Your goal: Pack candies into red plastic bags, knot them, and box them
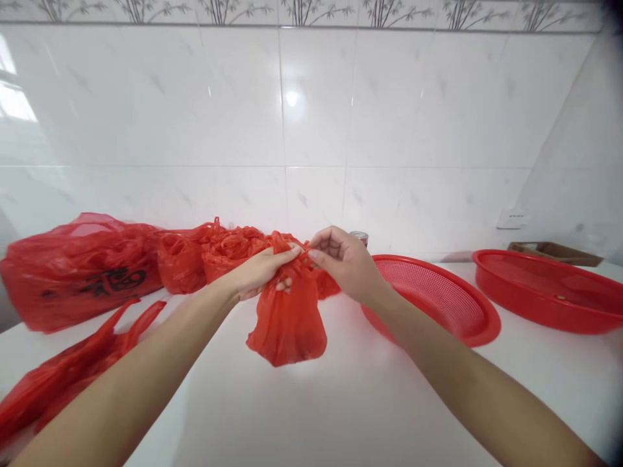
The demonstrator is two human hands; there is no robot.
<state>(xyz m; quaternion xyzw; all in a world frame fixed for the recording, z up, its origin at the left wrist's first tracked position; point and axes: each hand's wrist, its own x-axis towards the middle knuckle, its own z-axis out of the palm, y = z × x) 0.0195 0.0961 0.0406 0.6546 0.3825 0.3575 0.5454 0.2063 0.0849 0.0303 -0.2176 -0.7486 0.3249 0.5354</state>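
A filled red plastic bag [291, 321] hangs in front of me over the white table, its bottom rounded and sagging. My left hand [265, 269] is closed around the gathered neck of this bag, thumb on top. My right hand [343, 263] pinches a thin twisted end of the same bag between thumb and fingertips, just right of the neck. What lies inside the bag is hidden by the red plastic.
Several knotted red bags [182, 264] stand along the wall, beside a large red bag with black lettering [82, 272]. Flat red bags [63, 376] lie front left. Right are a red colander [438, 295], a red basin [535, 298], a brown tray [559, 253] and a can [360, 237].
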